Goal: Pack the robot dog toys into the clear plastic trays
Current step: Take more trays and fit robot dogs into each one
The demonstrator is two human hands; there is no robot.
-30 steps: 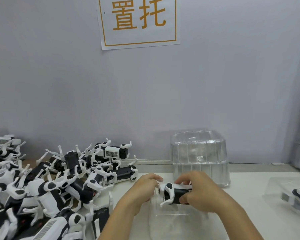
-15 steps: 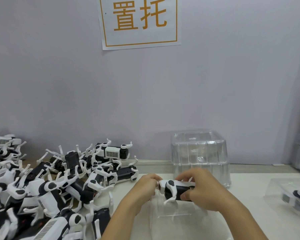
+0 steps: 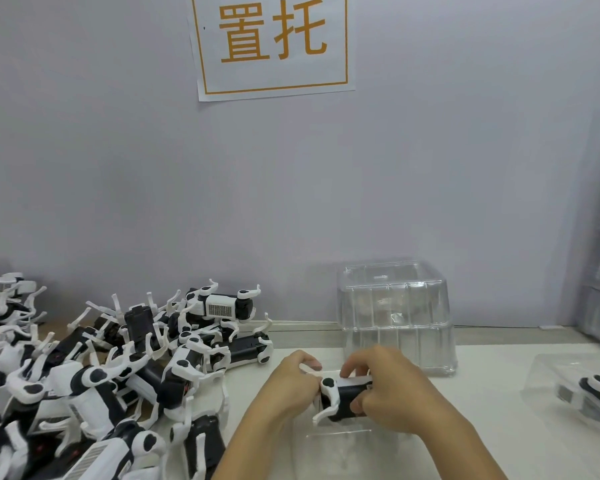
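A black-and-white robot dog toy (image 3: 340, 396) is held between both hands just above a clear plastic tray (image 3: 340, 445) that lies on the white table in front of me. My right hand (image 3: 392, 389) grips the toy's body from the right and top. My left hand (image 3: 291, 382) pinches its left end, where a white leg sticks down. Much of the toy's body is hidden under my right fingers.
A big heap of several robot dog toys (image 3: 94, 375) fills the table's left side. A stack of upturned clear trays (image 3: 395, 317) stands behind my hands by the wall. At the right edge a tray with a packed toy (image 3: 582, 393) lies flat.
Both hands with the toy have sunk slightly toward the clear tray and the toy's leg has turned downward a little. The heap and the stacked trays have not moved.
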